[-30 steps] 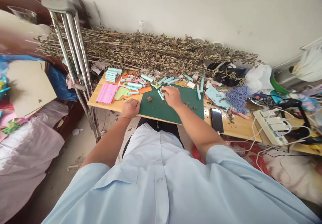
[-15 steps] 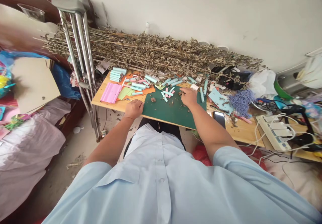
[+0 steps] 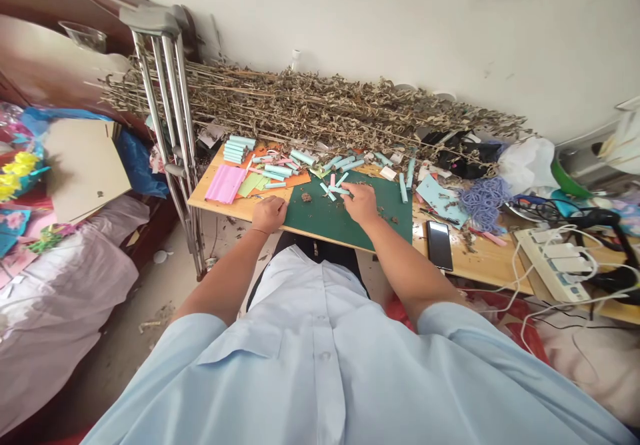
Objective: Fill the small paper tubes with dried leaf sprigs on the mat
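Note:
My left hand (image 3: 269, 214) rests as a closed fist at the front edge of the table, beside the left side of the green mat (image 3: 320, 221); what it holds, if anything, is hidden. Over the mat, my right hand (image 3: 361, 203) has its fingertips at a pale blue paper roll (image 3: 339, 190) in a small group of blue and pink rolls. Whether the fingers grip that roll is too small to tell. A brown crumbly lump (image 3: 306, 197) lies on the mat left of the group. More blue rolls (image 3: 281, 171) and pink paper (image 3: 225, 184) lie at the left.
Dried plant stalks (image 3: 310, 108) stretch along the wall behind. Metal crutches (image 3: 173, 111) stand at the left. On the right are a phone (image 3: 439, 245), purple string (image 3: 483, 201), a power strip (image 3: 553, 265) with white cables, and a white plastic bag (image 3: 525, 165).
My right hand has moved left and slightly toward me, from the mat's back right to the group of rolls. My left hand stays a fist at the edge. The view has shifted slightly.

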`<action>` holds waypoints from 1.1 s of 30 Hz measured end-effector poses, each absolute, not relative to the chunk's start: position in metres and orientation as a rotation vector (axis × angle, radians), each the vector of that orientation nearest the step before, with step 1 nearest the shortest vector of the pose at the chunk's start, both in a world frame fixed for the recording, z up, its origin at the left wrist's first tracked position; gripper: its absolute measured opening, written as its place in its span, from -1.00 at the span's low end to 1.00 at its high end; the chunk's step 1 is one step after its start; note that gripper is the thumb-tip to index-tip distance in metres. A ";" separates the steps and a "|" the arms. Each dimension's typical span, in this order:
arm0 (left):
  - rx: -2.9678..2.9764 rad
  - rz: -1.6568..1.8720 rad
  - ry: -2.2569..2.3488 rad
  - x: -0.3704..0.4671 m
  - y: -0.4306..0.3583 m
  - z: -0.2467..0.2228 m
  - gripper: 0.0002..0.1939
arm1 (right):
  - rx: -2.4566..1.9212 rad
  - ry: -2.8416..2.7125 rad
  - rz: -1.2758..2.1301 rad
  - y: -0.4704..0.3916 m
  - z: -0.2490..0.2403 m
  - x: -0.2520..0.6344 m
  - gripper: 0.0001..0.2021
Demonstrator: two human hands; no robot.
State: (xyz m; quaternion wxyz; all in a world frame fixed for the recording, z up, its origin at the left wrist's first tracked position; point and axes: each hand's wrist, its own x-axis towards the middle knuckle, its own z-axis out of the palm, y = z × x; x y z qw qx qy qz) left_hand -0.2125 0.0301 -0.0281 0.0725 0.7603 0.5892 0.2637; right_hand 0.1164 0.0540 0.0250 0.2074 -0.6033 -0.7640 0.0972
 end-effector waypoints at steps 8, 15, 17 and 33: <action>2.366 1.011 1.393 -0.160 -0.002 -0.005 -0.71 | -1.437 -2.065 0.388 -0.049 0.001 0.120 -0.60; 2.571 0.673 1.060 -0.079 -0.024 0.003 -0.54 | -1.379 -2.060 0.350 -0.068 -0.001 0.121 -0.56; 2.596 0.596 1.053 -0.074 -0.022 0.003 -0.59 | -1.377 -2.042 0.368 -0.071 0.001 0.125 -0.56; 2.581 0.780 0.923 -0.054 -0.013 -0.007 -0.73 | -1.414 -1.644 0.561 -0.075 0.004 0.139 -0.62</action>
